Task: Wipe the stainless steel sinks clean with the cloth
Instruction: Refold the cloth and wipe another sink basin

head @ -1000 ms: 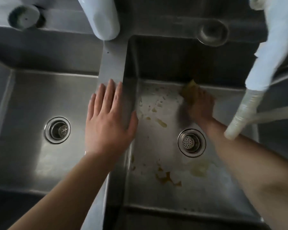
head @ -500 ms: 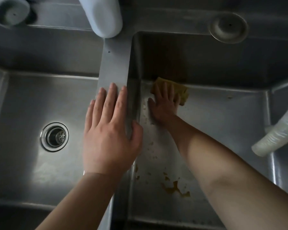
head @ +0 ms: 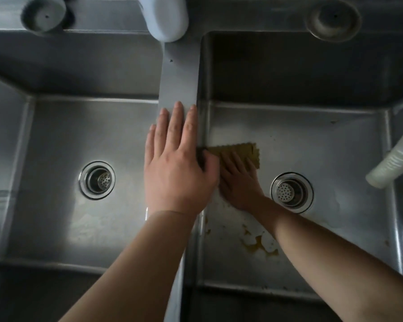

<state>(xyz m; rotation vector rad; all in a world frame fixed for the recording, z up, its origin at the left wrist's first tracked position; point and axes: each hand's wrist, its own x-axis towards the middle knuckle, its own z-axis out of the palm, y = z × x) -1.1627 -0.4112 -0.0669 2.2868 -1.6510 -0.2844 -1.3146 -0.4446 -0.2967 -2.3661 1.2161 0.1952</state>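
As seen: 2 sinks (head: 312, 135) | 2 drains (head: 291, 193) | 1 cloth (head: 241, 151) | 2 hands (head: 177, 173)

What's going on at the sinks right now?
A person is wiping the right sink. The right hand presses a yellow cloth flat on its floor, left of the drain. The left hand rests flat on the divider. Brown stains remain nearer the front.

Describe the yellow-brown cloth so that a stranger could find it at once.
Look in the right stainless steel sink. On its floor, left of the round drain, lies the flat yellow-brown cloth under the right hand. Only it has a wavy edge.
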